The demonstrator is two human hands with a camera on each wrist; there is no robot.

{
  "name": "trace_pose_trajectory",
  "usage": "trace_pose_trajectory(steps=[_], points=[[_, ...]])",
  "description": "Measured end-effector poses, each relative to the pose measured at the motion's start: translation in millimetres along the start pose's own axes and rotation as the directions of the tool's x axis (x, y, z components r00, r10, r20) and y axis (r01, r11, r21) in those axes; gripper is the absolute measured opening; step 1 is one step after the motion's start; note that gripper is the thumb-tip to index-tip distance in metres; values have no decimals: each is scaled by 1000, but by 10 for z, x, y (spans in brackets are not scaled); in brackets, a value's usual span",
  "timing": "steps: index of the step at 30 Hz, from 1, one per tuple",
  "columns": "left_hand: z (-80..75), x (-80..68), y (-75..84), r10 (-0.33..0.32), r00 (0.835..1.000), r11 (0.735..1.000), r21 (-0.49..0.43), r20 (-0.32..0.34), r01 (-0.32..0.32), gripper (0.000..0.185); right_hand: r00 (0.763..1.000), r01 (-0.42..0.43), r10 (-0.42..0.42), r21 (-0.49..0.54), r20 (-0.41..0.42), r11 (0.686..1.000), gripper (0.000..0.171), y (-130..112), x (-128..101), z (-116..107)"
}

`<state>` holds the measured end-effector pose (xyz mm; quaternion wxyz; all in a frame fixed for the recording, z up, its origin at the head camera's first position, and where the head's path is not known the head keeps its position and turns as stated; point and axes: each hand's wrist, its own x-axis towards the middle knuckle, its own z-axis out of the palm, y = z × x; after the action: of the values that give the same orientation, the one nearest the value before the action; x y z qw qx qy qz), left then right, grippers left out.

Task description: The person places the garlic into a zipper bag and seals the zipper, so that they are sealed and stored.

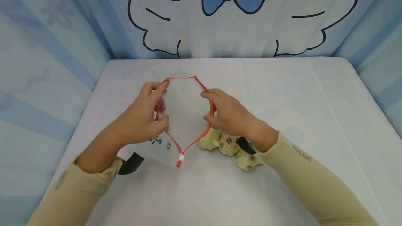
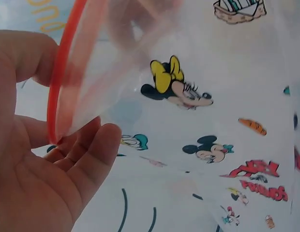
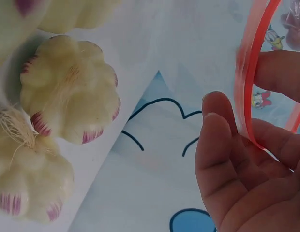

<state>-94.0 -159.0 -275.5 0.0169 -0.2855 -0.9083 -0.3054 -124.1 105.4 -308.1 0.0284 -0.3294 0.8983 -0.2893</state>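
Pinching opposite red rims, the left hand (image 1: 144, 114) and right hand (image 1: 227, 114) spread the clear zip pouch (image 1: 182, 114) open mid-frame above the counter (image 1: 314, 114), garlic bulbs (image 1: 232, 147) lying just below-right.

The pouch (image 1: 185, 114) is thin, clear, glossy plastic printed with cartoon figures, edged by a smooth red plastic zipper strip (image 1: 205, 90). The garlic bulbs (image 1: 230, 145) look papery and matt. Matt white cloth covers the bench (image 1: 298, 107).
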Motion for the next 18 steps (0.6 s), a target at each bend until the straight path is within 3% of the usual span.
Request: trace_pose_trajectory(steps=[7, 12, 18], points=[[-176, -56, 67, -56, 992, 998, -8, 111, 57, 83, 999, -36, 36, 21, 19, 999, 58, 65, -12, -6], [-235, -84, 99, -90, 989, 996, 5, 115, 90, 81, 997, -61, 60, 23, 40, 998, 62, 88, -6, -3], [-242, -107, 89, -68, 993, 998, 14, 93, 67, 74, 991, -116, 114, 34, 70, 993, 66, 86, 3, -17]])
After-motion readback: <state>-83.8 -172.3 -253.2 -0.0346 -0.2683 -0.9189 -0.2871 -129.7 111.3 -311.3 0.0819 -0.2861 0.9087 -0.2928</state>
